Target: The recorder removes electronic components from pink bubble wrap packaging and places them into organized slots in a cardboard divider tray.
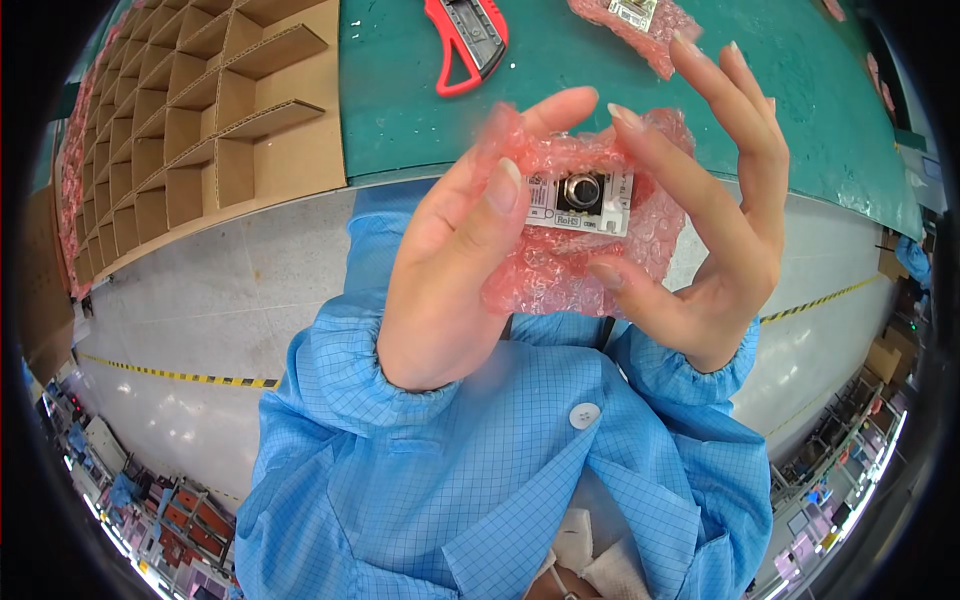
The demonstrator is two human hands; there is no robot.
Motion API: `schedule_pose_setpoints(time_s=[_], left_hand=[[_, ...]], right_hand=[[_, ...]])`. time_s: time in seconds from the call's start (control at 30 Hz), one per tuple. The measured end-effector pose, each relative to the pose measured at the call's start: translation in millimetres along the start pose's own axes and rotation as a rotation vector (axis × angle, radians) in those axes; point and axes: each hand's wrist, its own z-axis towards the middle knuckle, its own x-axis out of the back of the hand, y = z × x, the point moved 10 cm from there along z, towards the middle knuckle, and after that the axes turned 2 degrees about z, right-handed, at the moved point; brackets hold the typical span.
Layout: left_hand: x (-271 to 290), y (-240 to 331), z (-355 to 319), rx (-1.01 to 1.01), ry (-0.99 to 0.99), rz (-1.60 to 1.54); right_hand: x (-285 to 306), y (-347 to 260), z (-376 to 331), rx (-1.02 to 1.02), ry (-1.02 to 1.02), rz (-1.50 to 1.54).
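Note:
In front of my chest, a small white-labelled module with a round black knob or lens [582,190] lies in a sheet of pink bubble wrap [560,275]. My left hand [455,235] grips the wrapped module from its left side, the thumb over the wrap's edge. On the other side my right hand [715,200] pinches the wrap's edge between thumb and forefinger, with its other fingers raised apart. Wrap surrounds the module, and its labelled face shows through the opening. What lies behind it is hidden.
A red utility knife [470,45] lies on the green table mat [400,130]. Farther right is another module in pink bubble wrap [650,30]. At the left stands a cardboard box with divider cells [180,110]. Yellow-black tape [180,376] marks the floor.

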Motion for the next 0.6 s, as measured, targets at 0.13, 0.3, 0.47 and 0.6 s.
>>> schedule_pose_setpoints(time_s=[0.13, 0.3, 0.47, 0.6], left_hand=[[-5.1, 0.1, 0.7, -0.023, -0.097, -0.002], [-6.9, -0.3, 0.3, -0.044, -0.166, -0.023], [-5.3, -10.0, -1.7, 0.082, -0.106, -0.093], [-5.0, -10.1, -3.9, 0.104, -0.060, -0.165]], right_hand=[[1.0, 6.5, -6.3, -0.015, -0.047, -0.031], [6.9, -8.9, -9.3, 0.082, -0.042, -0.109], [5.0, -3.2, -8.6, 0.035, 0.002, -0.150], [1.9, 4.8, -4.4, 0.017, 0.027, -0.128]])
